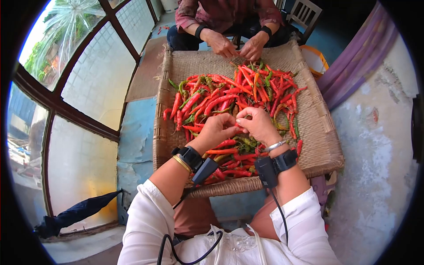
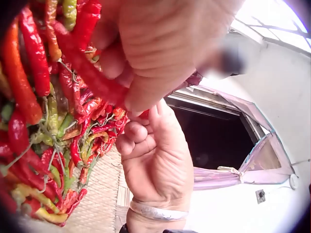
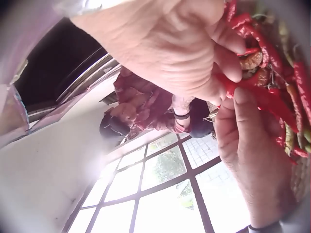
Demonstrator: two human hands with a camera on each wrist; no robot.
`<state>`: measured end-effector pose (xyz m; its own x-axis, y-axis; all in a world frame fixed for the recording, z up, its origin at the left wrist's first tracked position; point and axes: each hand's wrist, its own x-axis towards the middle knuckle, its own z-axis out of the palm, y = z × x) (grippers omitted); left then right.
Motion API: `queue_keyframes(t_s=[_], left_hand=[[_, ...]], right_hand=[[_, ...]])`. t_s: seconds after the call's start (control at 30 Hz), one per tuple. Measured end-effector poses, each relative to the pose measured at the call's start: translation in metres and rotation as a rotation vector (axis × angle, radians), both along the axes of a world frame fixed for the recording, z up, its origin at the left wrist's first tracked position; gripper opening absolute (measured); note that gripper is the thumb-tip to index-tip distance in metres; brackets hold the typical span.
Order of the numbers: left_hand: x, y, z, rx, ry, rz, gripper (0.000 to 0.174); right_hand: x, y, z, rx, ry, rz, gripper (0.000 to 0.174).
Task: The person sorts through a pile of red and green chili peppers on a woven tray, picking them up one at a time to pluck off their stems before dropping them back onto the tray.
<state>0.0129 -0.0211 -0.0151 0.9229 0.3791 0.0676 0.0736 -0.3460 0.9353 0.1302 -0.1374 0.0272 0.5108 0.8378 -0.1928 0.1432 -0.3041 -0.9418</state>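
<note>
A red chili pepper is pinched between the thumb and fingers of my left hand. Its body extends from that grip in the left wrist view. My right hand, with a silver bracelet at its wrist, meets the left fingertips and pinches the pepper's end. In the right wrist view the same pepper shows red beside the left thumb, its end partly covered by fingers. Both hands are over a heap of red and green chili peppers on a shallow woven tray.
Opposite, another person's hands come together above the tray's far edge. A paned window lines the left side, with a dark folded umbrella below. At right are a purple curtain, a yellow-rimmed container and a wall.
</note>
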Motion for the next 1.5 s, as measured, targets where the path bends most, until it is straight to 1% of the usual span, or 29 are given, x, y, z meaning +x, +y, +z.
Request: queue_keyframes(t_s=[0.07,0.17,0.2,0.23,0.27,0.33,0.37,0.43,0.47,0.53,0.57,0.6,0.63,0.67,0.8,0.87,0.93,1.0,1.07,1.13,1.17,1.2,1.27,1.3,1.33,1.4,1.43,1.47,1.5], left_hand=[[-0.001,0.000,-0.001,-0.125,-0.018,-0.161,0.012],[-0.007,0.005,-0.005,0.334,0.103,-0.231,0.016],[-0.009,0.005,-0.004,0.346,0.089,-0.233,0.016],[-0.010,0.005,-0.003,0.454,0.214,-0.239,0.017],[-0.011,0.005,-0.003,0.560,0.343,-0.241,0.019],[-0.012,0.004,-0.006,0.540,0.320,-0.240,0.021],[-0.011,0.003,-0.008,0.565,0.338,-0.283,0.021],[-0.010,0.000,-0.006,0.571,0.379,-0.332,0.022],[-0.010,0.000,-0.006,0.577,0.385,-0.337,0.022],[-0.010,0.001,-0.007,0.587,0.356,-0.352,0.024],[-0.010,0.003,-0.009,0.604,0.361,-0.357,0.024],[-0.012,0.003,-0.011,0.613,0.299,-0.341,0.024],[-0.013,0.003,-0.013,0.622,0.239,-0.326,0.025],[-0.013,0.002,-0.013,0.643,0.246,-0.330,0.025],[-0.011,-0.003,-0.008,0.681,0.391,-0.349,0.024],[-0.009,-0.006,0.000,0.791,0.652,-0.341,0.024],[-0.010,-0.008,0.005,0.848,0.624,-0.322,0.024],[-0.013,-0.013,0.008,1.000,0.661,-0.314,0.024],[-0.016,-0.009,0.016,0.953,0.645,-0.307,0.023],[-0.022,0.001,0.018,0.648,0.426,-0.124,0.023],[-0.024,0.009,0.020,0.542,0.372,-0.123,0.021],[-0.024,0.016,0.022,0.540,0.362,-0.122,0.021],[-0.025,0.024,0.022,0.346,0.261,-0.074,0.024],[-0.026,0.021,0.033,0.206,0.263,-0.067,0.022],[-0.024,0.021,0.032,0.189,0.257,-0.065,0.022],[-0.022,0.024,0.027,0.092,0.139,-0.120,0.022],[-0.019,0.025,0.024,0.155,0.042,-0.180,0.021],[-0.016,0.027,0.023,0.148,0.038,-0.175,0.021],[-0.015,0.024,0.034,0.218,0.098,-0.197,0.020]], right_hand=[[0.003,-0.007,0.003,-0.039,-0.138,-0.017,0.015],[0.018,-0.023,0.019,-0.052,-0.223,-0.101,0.013],[0.025,-0.028,0.025,-0.048,-0.239,-0.156,0.012],[0.033,-0.030,0.025,0.042,-0.190,-0.266,0.010],[0.041,-0.033,0.030,0.081,-0.034,-0.305,0.020],[0.048,-0.027,0.027,0.643,0.331,-0.427,0.039],[0.050,-0.024,0.025,0.652,0.330,-0.428,0.039],[0.045,-0.016,0.026,0.832,0.582,-0.459,0.053],[0.043,-0.014,0.022,0.773,0.532,-0.450,0.052],[0.044,-0.015,0.013,0.600,0.439,-0.309,0.049],[0.043,-0.017,0.010,0.533,0.500,-0.267,0.041],[0.037,-0.019,0.015,0.506,0.558,-0.262,0.033],[0.035,-0.021,0.017,0.480,0.557,-0.236,0.030],[0.034,-0.023,0.019,0.460,0.556,-0.206,0.028],[0.032,-0.022,0.005,0.442,0.462,-0.225,0.022],[0.025,-0.022,0.002,0.304,0.339,-0.167,0.020],[0.014,-0.023,0.003,0.253,0.218,-0.118,0.021],[0.006,-0.022,0.001,0.201,0.113,-0.015,0.021],[-0.002,-0.021,-0.004,0.154,-0.158,0.125,0.022],[-0.010,-0.022,-0.002,0.113,-0.382,0.156,0.025],[-0.015,-0.022,-0.003,0.093,-0.447,0.150,0.025],[-0.017,-0.020,-0.002,0.073,-0.515,0.141,0.025],[-0.020,-0.016,0.004,0.037,-0.540,0.149,0.027],[-0.021,-0.016,0.004,0.003,-0.555,0.159,0.028],[-0.020,-0.013,-0.002,-0.013,-0.559,0.167,0.028],[-0.020,-0.002,-0.010,0.089,-0.181,-0.014,0.035],[-0.019,0.001,-0.006,0.081,-0.188,-0.007,0.035],[-0.016,0.003,0.000,0.103,-0.027,-0.007,0.029],[-0.014,0.003,0.010,0.125,0.137,-0.009,0.024]])
